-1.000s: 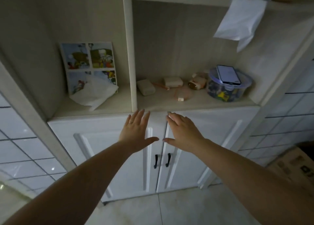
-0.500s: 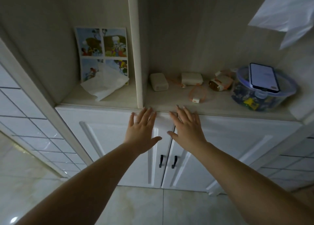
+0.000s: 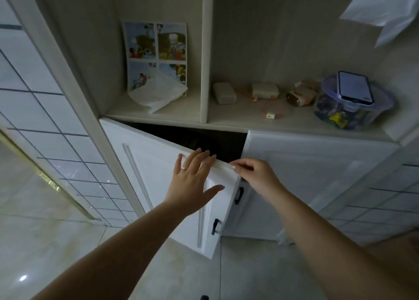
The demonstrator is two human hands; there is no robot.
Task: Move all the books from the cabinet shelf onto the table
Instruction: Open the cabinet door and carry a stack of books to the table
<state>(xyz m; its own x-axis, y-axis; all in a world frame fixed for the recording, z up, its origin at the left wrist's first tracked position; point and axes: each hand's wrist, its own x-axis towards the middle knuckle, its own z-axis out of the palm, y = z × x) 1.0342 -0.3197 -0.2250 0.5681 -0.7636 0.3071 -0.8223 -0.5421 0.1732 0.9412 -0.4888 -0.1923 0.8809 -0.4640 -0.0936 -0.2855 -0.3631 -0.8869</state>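
Note:
A thin picture book (image 3: pixel 156 50) with cartoon panels leans upright against the back of the left shelf compartment, with a crumpled white sheet (image 3: pixel 158 93) lying in front of it. Below the shelf, the white left cabinet door (image 3: pixel 154 175) stands partly swung out, and the inside of the cabinet (image 3: pixel 204 138) is too dark to make out. My left hand (image 3: pixel 192 181) lies against this door's front, its fingertips hooked over the top edge. My right hand (image 3: pixel 256 177) pinches the same door's top corner.
The right cabinet door (image 3: pixel 317 175) is closed. The right shelf compartment holds two small white cases (image 3: pixel 224 92), an orange cable (image 3: pixel 271 112) and a clear lidded tub (image 3: pixel 349 113) with a phone (image 3: pixel 354 89) on top. White paper (image 3: pixel 385 9) hangs at the upper right. Tiled walls flank the cabinet.
The left cabinet door, closed before, has swung outward. My hands went from flat near the doors' top seam to gripping that door's top edge.

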